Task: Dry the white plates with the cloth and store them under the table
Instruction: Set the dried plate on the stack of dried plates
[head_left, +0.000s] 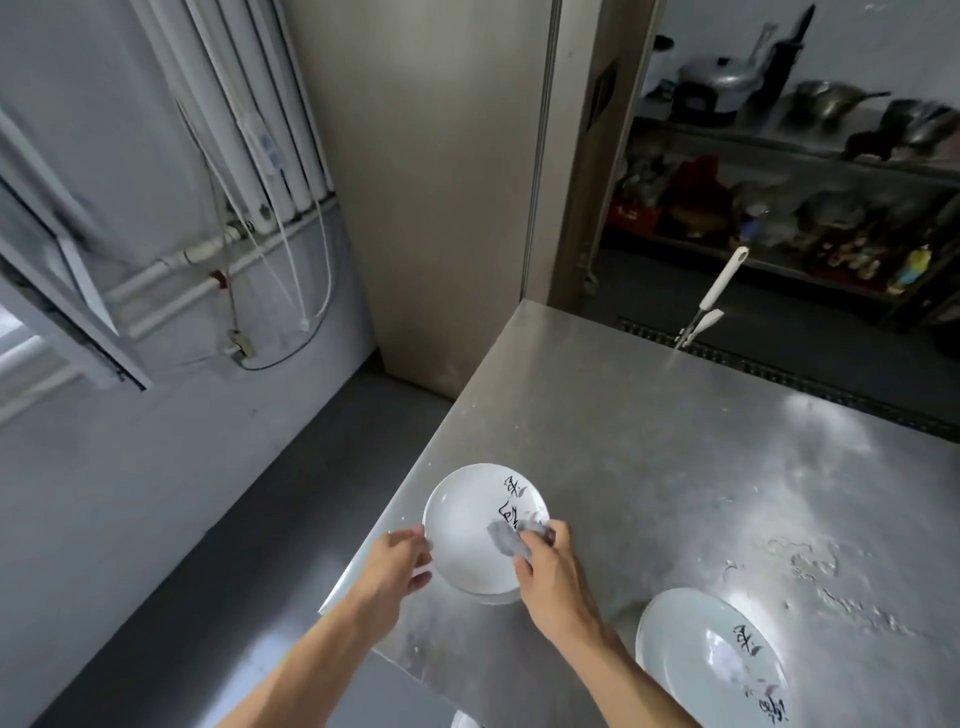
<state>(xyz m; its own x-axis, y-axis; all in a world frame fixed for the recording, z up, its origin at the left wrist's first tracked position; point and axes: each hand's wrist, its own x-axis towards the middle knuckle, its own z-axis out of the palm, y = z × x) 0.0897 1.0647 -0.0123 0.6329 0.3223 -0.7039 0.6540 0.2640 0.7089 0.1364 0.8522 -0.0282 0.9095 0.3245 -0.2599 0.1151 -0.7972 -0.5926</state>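
Nearest, a second white glazed plate with black brush lettering (711, 654) lies flat on the wet steel desk (675, 467), waiting its turn. Beyond it, the left hand (402, 558) grips the rim of a matching white plate (467, 530), held over the desk's corner. The right hand (550, 577) pinches a small grey cloth (506, 540) against its face. Glazed and probably still wet, the plate looks stiff, slippery and breakable, so the rim seems the safest hold. A white-handled utensil (711, 296) sits at the far edge.

I see a steel table (675, 467); on it a white plate (711, 654) lies just right of my grip, water drops (810, 566) beyond that, a white-handled tool (719, 283) far behind
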